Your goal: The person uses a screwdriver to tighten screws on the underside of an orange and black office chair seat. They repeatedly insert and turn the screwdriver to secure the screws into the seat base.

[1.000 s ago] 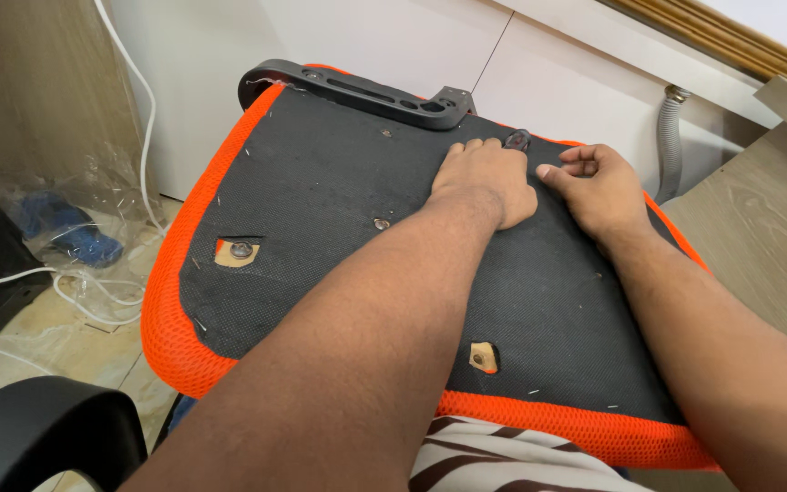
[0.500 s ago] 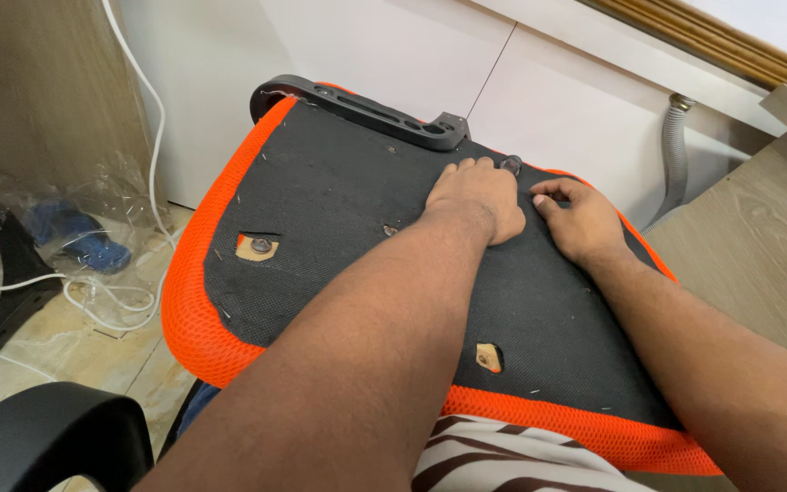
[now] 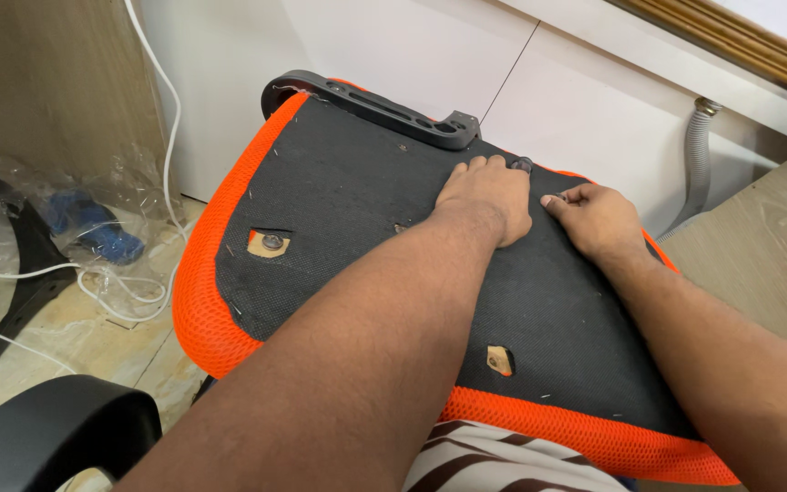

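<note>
seat [image 3: 339,200]: matt black woven cloth, orange mesh rim | bracket [image 3: 371,105] at 12 o'clock: matt black plastic | floor [image 3: 75,333]: glossy tile

Both hands [image 3: 539,205] rest on the seat underside [image 3: 348,219], bracket [image 3: 371,105] behind.

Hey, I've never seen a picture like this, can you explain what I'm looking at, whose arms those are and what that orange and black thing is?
There is no machine here. The camera sits on a person's head and looks down, so the two bare arms coming in from the bottom are that person's own.

The orange and black thing is a chair seat turned upside down: black fabric underside, orange mesh edge. It has cut-out holes showing wood and bolts, and a black metal bracket along its far edge.

The left hand lies flat on the black fabric. The right hand rests beside it, fingers curled. Both are next to a small dark fitting at the far edge. Neither hand visibly holds anything.

On the floor to the left lie white cables and clear plastic wrap.
</note>
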